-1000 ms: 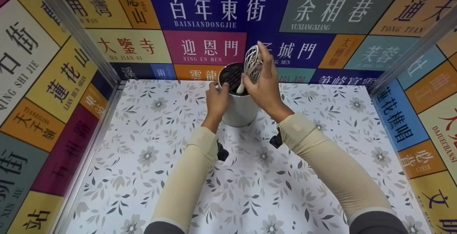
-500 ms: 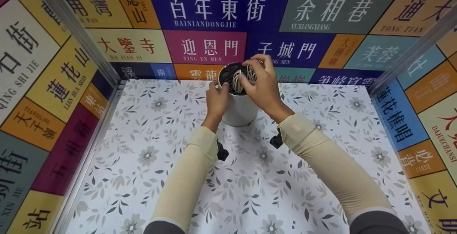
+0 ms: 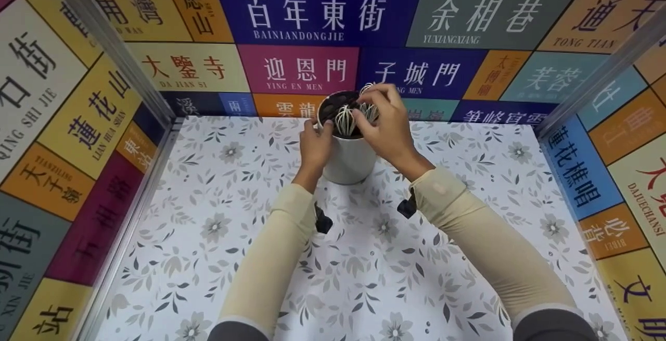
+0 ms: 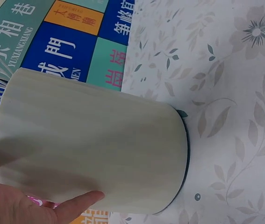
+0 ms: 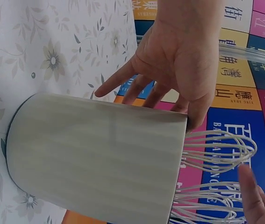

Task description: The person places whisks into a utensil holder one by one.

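A pale cylindrical utensil holder (image 3: 349, 159) stands upright near the back of the table, with a dark insert with holes inside its rim. My left hand (image 3: 315, 146) grips it on the left side, thumb over the rim and fingers spread down the wall, as the right wrist view shows. Two wire whisks stand in it, only their loops showing: a left whisk (image 3: 344, 122) and a right whisk (image 5: 207, 200). My right hand (image 3: 387, 127) is bent beside these loops; thumb and fingertips stand apart in the right wrist view. Whether it touches a wire is unclear.
A flower-patterned white tabletop (image 3: 270, 278) lies beneath. Colourful printed panels (image 3: 296, 8) close it in at the back and both sides, with clear posts (image 3: 112, 39) at the corners. Small dark devices (image 3: 322, 221) sit under both wrists.
The whisk that my right hand held above the rim has gone down into the utensil holder. The hand then shifts slightly right. My left hand has stayed on the holder.
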A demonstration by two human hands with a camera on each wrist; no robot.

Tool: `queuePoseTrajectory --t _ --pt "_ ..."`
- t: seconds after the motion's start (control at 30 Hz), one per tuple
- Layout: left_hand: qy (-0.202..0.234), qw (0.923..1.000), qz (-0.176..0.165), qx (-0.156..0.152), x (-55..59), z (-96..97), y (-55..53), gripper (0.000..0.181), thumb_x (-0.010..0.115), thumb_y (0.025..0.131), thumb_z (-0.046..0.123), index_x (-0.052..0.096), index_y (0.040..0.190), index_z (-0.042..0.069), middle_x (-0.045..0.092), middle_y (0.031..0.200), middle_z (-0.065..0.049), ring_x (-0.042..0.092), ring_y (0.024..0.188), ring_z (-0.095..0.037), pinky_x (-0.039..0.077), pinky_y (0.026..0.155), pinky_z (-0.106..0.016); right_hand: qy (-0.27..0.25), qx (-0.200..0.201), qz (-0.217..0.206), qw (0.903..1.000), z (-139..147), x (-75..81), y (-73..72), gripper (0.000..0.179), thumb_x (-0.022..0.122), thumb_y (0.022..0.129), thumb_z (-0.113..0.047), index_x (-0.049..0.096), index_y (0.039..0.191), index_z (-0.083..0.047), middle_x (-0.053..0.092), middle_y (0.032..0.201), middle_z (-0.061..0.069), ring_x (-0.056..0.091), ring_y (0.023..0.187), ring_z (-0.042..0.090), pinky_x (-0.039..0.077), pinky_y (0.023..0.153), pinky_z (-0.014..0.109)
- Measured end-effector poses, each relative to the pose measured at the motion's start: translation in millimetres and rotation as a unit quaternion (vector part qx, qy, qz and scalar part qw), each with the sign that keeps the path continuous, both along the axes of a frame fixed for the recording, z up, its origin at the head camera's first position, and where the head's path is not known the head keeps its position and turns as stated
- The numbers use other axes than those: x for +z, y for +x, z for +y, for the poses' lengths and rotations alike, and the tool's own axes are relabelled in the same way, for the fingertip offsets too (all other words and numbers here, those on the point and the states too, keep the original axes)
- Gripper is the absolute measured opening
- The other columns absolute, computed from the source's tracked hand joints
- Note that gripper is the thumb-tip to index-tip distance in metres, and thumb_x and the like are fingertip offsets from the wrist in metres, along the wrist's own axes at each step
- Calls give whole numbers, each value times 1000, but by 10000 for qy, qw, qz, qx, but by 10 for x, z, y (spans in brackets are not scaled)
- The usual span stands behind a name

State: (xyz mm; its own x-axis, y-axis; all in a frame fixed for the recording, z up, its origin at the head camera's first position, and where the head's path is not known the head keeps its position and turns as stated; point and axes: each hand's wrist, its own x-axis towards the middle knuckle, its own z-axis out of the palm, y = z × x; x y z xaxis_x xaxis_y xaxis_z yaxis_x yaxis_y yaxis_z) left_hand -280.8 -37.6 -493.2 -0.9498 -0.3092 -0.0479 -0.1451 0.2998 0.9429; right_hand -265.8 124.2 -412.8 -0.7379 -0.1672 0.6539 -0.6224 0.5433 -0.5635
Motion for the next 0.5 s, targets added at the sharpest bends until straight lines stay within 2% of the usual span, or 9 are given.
queuePoseTrajectory --t 0.13,0.27,0.37,0.43,0.5 --pt "128 9996 -260 -38 26 -28 6 53 55 102 40 51 142 5 62 125 -23 59 117 -32 46 102 -44 -245 -67 -71 9997 105 67 26 17 72 92 -14 71 106 -4 61 117 9 64 106 14 54 64 22" --pt "280 9987 -412 -104 18 -145 22 64 52 102 49 43 151 8 51 148 -22 49 138 -33 40 113 -45 -361 -149 1 9992 271 156 30 22 72 93 -13 70 112 -2 62 115 11 65 105 15 56 68 26" --pt "-110 9995 -220 -191 39 -303 22 66 49 103 51 41 153 9 47 153 -20 44 143 -33 35 117 -45 -208 -399 -25 9990 442 227 3 29 70 95 -19 68 119 -3 62 118 10 63 111 17 56 78 31" --pt "-623 9978 -107 -192 87 -431 26 67 48 103 52 40 155 10 45 155 -19 43 144 -32 33 119 -45 0 -596 -52 9982 583 258 -36 34 68 96 -23 65 124 -5 62 122 11 59 119 19 53 92 35" --pt "-1159 9930 -29 -222 154 -572 42 70 48 102 54 36 157 12 41 158 -16 39 147 -32 30 121 -47 293 -811 -103 9962 738 268 -75 39 66 97 -28 63 130 -7 60 129 11 55 126 21 46 104 39"
